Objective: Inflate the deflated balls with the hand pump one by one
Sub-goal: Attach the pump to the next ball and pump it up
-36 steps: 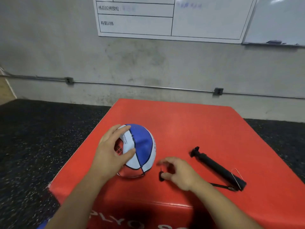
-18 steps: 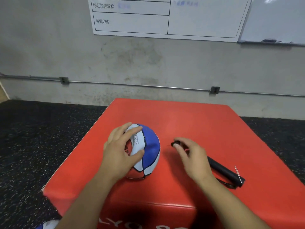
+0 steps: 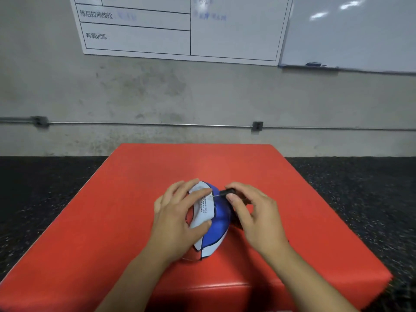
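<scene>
Since half a second ago, the black pump nozzle with its thin metal needle (image 3: 225,192) has been brought from 3 o'clock of the ball up to the soft, flat red, white and blue ball (image 3: 212,218). It is pinched by the curled fingers of the right hand (image 3: 254,212). The ball, in the middle of the red padded box (image 3: 112,221), is gripped by the spread fingers of the left hand (image 3: 177,219). The needle tip is touching the white panel at 12 o'clock.

We read two handwritten lines on the chart (image 3: 180,28) on the wall: "练后拉伸放松" in the upper row and "有氧训练" in the row beneath. Small black print runs along the white panel of the ball (image 3: 203,204), too tiny to make out.
</scene>
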Motion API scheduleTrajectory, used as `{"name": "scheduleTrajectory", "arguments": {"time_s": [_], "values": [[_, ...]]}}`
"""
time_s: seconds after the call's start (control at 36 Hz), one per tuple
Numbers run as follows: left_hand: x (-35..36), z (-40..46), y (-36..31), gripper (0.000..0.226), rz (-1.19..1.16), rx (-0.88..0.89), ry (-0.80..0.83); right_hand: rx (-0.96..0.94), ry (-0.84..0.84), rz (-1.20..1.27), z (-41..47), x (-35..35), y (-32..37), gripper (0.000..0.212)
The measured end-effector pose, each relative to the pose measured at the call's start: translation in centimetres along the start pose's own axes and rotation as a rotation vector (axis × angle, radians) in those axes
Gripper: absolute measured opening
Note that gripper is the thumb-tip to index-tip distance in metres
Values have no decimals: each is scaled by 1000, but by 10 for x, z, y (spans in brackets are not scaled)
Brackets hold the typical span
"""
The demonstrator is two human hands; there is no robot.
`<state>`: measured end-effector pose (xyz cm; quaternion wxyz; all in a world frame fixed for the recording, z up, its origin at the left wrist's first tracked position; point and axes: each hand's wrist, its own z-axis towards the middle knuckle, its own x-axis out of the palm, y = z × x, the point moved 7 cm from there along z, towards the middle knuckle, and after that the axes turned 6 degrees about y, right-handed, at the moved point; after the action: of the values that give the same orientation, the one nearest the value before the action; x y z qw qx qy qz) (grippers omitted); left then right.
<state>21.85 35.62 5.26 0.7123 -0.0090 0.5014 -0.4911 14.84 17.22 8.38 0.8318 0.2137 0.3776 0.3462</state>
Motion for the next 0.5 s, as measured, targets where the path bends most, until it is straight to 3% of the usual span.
{"name": "scheduleTrajectory", "arguments": {"time_s": [0.17, 0.5], "values": [[-4, -1, 5, 69, -26, -26, -32, -41, 16, -184, -3, -4, -5, 13], [-6, -4, 5, 68, -34, -44, -46, -41, 44, -156, -3, 0, -3, 15]]}}
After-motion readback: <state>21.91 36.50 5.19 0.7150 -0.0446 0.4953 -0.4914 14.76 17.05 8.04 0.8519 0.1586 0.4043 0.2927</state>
